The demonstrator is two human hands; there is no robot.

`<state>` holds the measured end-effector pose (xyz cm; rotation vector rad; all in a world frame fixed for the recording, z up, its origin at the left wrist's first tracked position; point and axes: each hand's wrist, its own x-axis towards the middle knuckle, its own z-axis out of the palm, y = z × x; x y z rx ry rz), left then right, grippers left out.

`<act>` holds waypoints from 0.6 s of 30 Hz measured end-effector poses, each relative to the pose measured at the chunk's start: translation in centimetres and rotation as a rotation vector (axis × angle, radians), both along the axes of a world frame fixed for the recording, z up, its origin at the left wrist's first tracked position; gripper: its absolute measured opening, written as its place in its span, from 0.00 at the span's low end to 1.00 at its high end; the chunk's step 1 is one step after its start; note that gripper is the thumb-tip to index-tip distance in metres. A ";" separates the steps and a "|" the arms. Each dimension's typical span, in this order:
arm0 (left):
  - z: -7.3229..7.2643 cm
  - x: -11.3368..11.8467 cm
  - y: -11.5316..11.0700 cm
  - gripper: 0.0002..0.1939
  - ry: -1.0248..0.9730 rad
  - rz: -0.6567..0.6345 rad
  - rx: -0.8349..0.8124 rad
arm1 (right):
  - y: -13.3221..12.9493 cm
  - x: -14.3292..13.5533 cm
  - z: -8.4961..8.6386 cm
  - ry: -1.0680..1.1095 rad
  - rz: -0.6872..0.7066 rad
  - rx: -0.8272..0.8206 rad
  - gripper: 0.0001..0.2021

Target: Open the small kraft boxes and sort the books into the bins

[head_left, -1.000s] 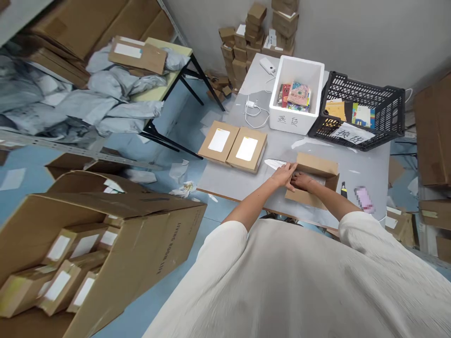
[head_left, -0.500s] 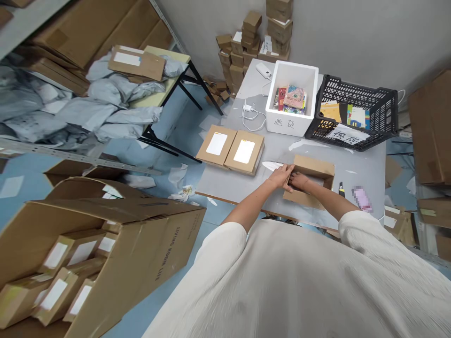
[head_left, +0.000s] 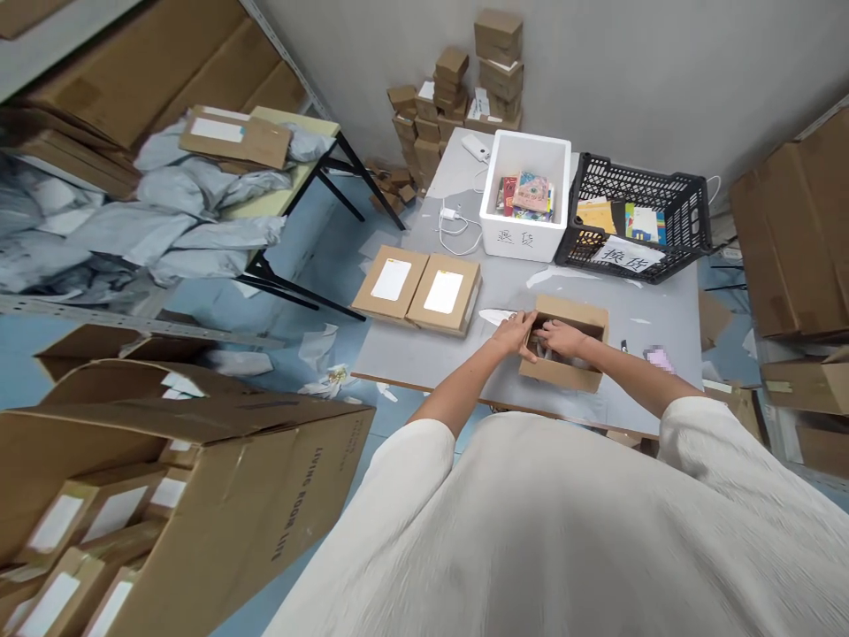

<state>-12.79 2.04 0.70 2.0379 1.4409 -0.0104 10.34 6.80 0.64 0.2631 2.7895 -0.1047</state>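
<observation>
A person in a white short-sleeved shirt works at a grey table with both hands at an open carton, which lies on the person's side of the white foam box. The left hand touches the carton's left end, its thumb and fingers spread at the upright flap; whether they pinch it, one cannot tell. The right hand reaches into the same end with bent fingers, their tips too hidden to show if they grip anything. Two closed boxes with white labels sit to the near left of the foam box, side by side, and a white charger with its cable lies just left of it. Colourful books lie inside the foam box; a black crate stands directly to its right, and stacked cartons rise beyond it.
</observation>
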 end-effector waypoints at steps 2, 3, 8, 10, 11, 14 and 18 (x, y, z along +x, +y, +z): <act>0.0 0.0 0.0 0.82 0.002 -0.004 0.004 | 0.1 0.5 0.6 0.023 0.017 0.004 0.11; 0.0 -0.1 0.0 0.81 0.002 -0.004 0.005 | 0.2 0.8 1.0 0.033 0.022 0.002 0.10; 0.0 0.0 0.2 0.82 0.020 0.005 -0.009 | 0.2 2.3 2.6 0.068 0.030 0.008 0.10; 0.1 0.0 0.3 0.83 0.036 0.005 -0.018 | 0.0 3.1 3.4 0.088 0.032 0.018 0.10; 0.1 0.1 0.4 0.83 0.045 0.004 -0.020 | -0.1 3.6 3.8 0.100 0.034 0.022 0.10; 0.3 -0.1 0.6 0.84 0.085 -0.007 -0.022 | -0.3 5.2 5.4 0.142 0.035 0.032 0.09; 0.6 -0.4 0.6 0.82 0.134 -0.008 -0.031 | -0.5 7.4 8.3 0.243 -0.019 0.048 0.10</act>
